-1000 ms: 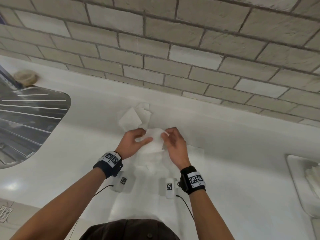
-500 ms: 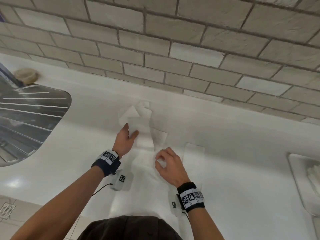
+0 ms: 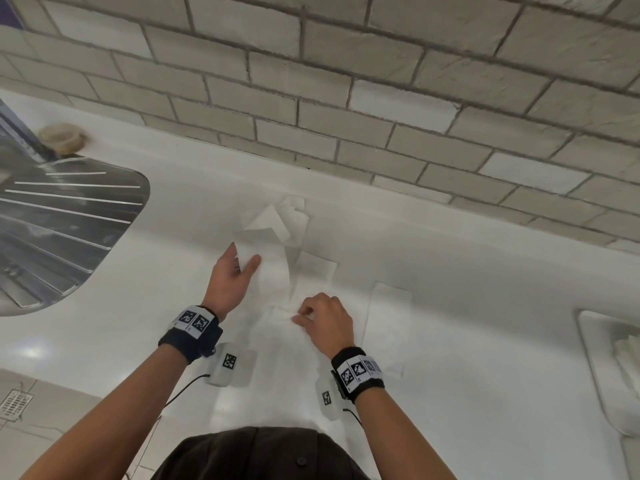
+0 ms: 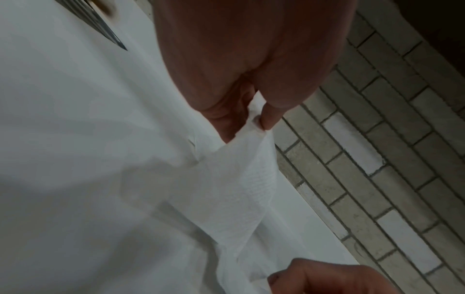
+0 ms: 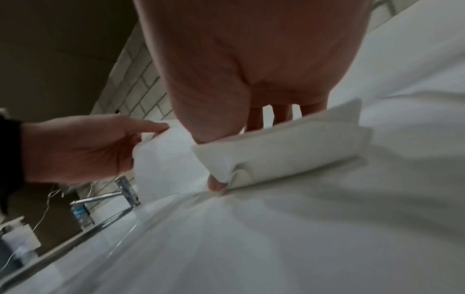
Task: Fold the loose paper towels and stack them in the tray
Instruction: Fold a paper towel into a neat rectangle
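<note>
A white paper towel is stretched out over the white counter between my hands. My left hand pinches its far end between thumb and fingers, and the pinch shows close up in the left wrist view. My right hand pinches the near end, where the towel bunches into a loose fold over the thumb. More loose towels lie in a heap by the wall. The white tray sits at the far right with folded towels in it.
Two more towels lie flat right of my hands, one small and one long. A steel sink drainer fills the left side. A tiled wall backs the counter.
My hands, together on the towel a second ago, have drawn apart. The left went toward the wall and the right came back toward me, pulling the towel out long.
</note>
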The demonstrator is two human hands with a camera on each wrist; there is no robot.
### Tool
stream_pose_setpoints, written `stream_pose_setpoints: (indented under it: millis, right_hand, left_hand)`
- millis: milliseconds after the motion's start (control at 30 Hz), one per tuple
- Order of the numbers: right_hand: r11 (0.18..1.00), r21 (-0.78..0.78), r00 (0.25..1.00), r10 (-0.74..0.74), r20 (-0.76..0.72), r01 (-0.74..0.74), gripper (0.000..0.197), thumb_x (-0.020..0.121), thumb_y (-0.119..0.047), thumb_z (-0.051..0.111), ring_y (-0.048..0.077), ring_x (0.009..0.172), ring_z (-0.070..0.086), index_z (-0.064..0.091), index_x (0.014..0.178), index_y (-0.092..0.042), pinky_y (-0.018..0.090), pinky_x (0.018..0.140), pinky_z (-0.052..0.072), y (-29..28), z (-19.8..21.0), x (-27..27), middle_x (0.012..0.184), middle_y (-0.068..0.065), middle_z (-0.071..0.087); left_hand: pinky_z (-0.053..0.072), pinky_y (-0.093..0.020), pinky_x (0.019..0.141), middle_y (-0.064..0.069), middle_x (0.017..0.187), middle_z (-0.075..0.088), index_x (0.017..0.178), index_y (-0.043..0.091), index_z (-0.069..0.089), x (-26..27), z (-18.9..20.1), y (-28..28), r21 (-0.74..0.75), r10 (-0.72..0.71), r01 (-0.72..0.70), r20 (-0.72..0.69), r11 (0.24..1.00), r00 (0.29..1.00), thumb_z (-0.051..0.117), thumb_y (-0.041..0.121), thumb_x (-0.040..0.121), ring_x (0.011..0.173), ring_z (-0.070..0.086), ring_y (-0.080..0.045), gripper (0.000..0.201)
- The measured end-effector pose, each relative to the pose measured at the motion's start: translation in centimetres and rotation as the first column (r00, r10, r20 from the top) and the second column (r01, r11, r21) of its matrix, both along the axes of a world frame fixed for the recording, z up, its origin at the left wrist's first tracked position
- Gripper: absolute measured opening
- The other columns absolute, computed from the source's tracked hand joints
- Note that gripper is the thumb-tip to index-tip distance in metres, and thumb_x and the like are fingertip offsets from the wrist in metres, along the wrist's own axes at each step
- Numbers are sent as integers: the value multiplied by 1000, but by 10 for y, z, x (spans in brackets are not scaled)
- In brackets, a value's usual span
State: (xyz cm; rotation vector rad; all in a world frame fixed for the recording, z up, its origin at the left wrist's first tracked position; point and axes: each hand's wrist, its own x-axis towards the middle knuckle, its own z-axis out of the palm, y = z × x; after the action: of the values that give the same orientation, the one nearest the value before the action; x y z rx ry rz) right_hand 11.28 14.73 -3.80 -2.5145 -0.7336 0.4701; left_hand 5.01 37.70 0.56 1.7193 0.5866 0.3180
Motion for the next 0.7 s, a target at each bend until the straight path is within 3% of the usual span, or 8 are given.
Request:
stream_pose_setpoints:
  millis: [167,367,467,567,700]
  right_hand:
    - [999,31,993,-13,-119,17,18,99,-47,74,17,110,64,83,101,-31,35,82,51,-3,2,8,110,-11,76]
    - [1000,-13,993,22,-112,-24,20,104,-40,67,17,108,66,83,105,-28,33,83,51,-3,13,9,113,-9,77]
    - [997,74,990,35,-137,-25,16,106,-35,62,15,97,69,75,102,-26,37,82,57,-10,26,8,103,-9,75]
    - [977,160,981,162,-109,-143,15,111,-42,53,15,89,68,58,103,-31,47,82,60,-24,62,8,96,-11,72]
    - [902,290,945,327,26,-320,10,113,-38,54,12,81,65,55,113,-28,38,77,55,-33,139,15,91,-9,69]
  left_hand:
    - [59,-57,97,9,122,76,133,34,62,-6,4,3,10,-2,1,10,1000,1000,66,46,98,108,75,-18,37]
    - [59,-54,100,9,123,77,137,30,62,-2,9,0,32,-34,33,27,999,999,66,34,104,111,74,-15,33]
    - [58,-56,99,9,120,77,130,29,66,2,17,-1,26,-40,39,36,999,999,61,44,104,111,74,-17,30]
    - [57,-62,95,-2,109,79,114,23,72,8,30,-5,-19,-30,31,51,999,998,60,53,102,104,75,-23,36]
    - [59,-60,91,-14,107,79,115,15,73,17,52,-27,-58,-200,206,102,977,975,60,42,106,100,75,-34,31]
